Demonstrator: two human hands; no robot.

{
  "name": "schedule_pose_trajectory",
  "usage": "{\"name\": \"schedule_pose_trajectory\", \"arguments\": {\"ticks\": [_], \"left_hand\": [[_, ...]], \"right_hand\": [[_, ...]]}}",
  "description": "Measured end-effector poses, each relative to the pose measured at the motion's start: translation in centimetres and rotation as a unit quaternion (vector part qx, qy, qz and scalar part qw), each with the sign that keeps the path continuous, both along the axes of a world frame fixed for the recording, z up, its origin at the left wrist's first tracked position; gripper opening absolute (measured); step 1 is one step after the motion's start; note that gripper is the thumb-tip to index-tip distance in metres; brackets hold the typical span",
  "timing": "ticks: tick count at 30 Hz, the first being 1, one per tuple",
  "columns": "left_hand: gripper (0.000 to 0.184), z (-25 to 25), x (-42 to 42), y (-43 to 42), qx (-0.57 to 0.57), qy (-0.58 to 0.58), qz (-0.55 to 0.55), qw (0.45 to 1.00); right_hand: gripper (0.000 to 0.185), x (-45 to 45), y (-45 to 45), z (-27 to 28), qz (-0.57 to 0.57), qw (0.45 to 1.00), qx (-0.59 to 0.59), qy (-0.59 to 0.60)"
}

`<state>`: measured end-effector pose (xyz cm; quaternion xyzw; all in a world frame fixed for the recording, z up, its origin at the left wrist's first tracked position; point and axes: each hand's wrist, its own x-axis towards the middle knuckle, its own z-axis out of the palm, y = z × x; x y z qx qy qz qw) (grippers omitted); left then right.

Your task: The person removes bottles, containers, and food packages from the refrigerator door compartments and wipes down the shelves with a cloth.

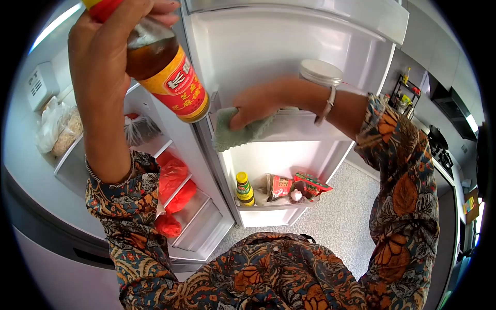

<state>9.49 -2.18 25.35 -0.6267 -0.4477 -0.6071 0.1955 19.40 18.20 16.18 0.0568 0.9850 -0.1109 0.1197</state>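
A glass bottle point(177, 85) of dark liquid, with a red and yellow label, is held tilted at the upper left. My left hand point(106, 49) is wrapped round its neck. My right hand point(258, 106) presses a grey-green cloth point(238, 129) against the left end of a fridge door shelf point(310, 126). A jar with a white lid point(321, 72) stands on that shelf, behind my right forearm. On the lower door shelf point(276, 204) are a small bottle with a yellow cap point(244, 190), a red and clear packet point(279, 186) and a green and red packet point(311, 182).
The open fridge compartment point(206, 227) on the left holds red plastic bags point(173, 181) and a clear bag point(64, 126) of food. Speckled floor point(341, 222) shows below the door. A black rack point(405, 95) and a stove point(443, 157) are at the right.
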Motion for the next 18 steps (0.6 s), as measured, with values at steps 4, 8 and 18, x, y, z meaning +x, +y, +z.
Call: {"name": "schedule_pose_trajectory", "arguments": {"ticks": [4, 8, 18], "left_hand": [[0.018, -0.7, 4.4, 2.7, 0.090, -0.026, -0.065, 0.994], [0.013, -1.2, 3.9, 5.1, 0.074, -0.065, -0.117, 0.988], [0.015, -2.9, 1.6, 9.9, 0.000, -0.044, -0.133, 0.990]], "right_hand": [[0.042, 3.1, -3.0, -0.9, -0.023, 0.952, 0.250, 0.174], [0.019, 4.4, -1.7, -4.1, 0.141, 0.732, 0.485, 0.456], [0.019, 11.6, -6.4, -8.3, 0.248, 0.710, 0.365, 0.548]]}}
